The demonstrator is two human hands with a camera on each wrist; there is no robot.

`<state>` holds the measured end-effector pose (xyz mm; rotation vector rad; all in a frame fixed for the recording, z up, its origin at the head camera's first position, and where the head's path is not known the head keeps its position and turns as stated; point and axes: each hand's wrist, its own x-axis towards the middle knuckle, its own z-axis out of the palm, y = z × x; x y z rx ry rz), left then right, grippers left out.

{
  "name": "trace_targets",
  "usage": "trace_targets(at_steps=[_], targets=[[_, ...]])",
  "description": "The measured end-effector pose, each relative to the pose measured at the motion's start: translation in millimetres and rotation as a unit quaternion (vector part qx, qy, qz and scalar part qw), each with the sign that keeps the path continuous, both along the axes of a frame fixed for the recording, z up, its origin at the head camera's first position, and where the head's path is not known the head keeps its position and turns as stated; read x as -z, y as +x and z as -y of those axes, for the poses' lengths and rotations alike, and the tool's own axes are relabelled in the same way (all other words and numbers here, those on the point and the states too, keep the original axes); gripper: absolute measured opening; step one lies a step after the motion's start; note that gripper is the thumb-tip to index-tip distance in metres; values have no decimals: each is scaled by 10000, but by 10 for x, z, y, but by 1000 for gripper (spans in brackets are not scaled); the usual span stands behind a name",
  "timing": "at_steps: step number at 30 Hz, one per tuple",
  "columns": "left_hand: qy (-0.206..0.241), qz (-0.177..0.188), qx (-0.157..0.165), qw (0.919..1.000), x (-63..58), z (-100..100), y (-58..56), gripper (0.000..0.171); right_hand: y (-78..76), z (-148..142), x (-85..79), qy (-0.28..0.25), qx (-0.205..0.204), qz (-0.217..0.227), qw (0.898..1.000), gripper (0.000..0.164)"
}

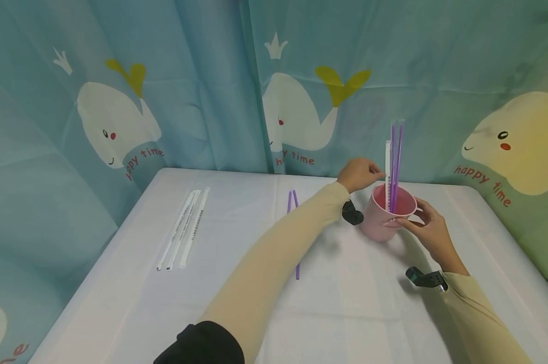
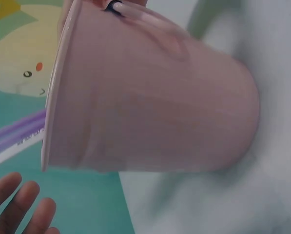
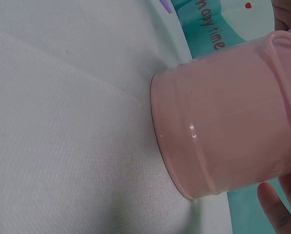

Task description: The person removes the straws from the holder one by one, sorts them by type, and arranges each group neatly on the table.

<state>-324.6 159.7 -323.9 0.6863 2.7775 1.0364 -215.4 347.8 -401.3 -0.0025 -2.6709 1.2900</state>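
Observation:
A pink mug (image 1: pixel 375 220) stands upright at the table's far right. My right hand (image 1: pixel 432 232) grips its side near the rim, thumb at the front and fingers behind. Inside the mug lean purple straws (image 1: pixel 399 156) and one white paper-wrapped straw (image 1: pixel 387 162). Left of these, over the rim, my left hand (image 1: pixel 358 174) has its fingertips right at the white straw. In the left wrist view several of its fingers (image 2: pixel 26 200) are extended and apart from the mug. The right wrist view shows the mug's side and handle (image 3: pixel 284 73) close up.
Three white wrapped straws (image 1: pixel 183 230) lie side by side on the white table (image 1: pixel 133 303), left of centre. Purple straws (image 1: pixel 295 199) lie mid-table, partly hidden under my left sleeve (image 1: pixel 274 253). A whale-print curtain (image 1: pixel 210 101) hangs around the table's back and sides.

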Motion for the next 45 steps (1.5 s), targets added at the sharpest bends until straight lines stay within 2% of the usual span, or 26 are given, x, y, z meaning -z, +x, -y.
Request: trace_targets(at_steps=[5, 16, 25, 36, 45], targets=[[41, 32, 26, 10000, 16, -66, 21, 30, -7, -6, -1, -8, -12, -24, 10000, 73], [722, 413, 39, 9965, 125, -122, 21, 30, -12, 2, 6, 42, 31, 15, 10000, 74], [728, 393, 42, 9966, 157, -137, 46, 28, -3, 13, 11, -140, -25, -166, 9998, 72], [874, 515, -31, 9948, 189, -182, 59, 27, -3, 13, 24, -111, -7, -168, 9998, 72], [990, 429, 45, 9942, 195, -189, 56, 23, 2, 18, 25, -100, -7, -212, 9997, 71]])
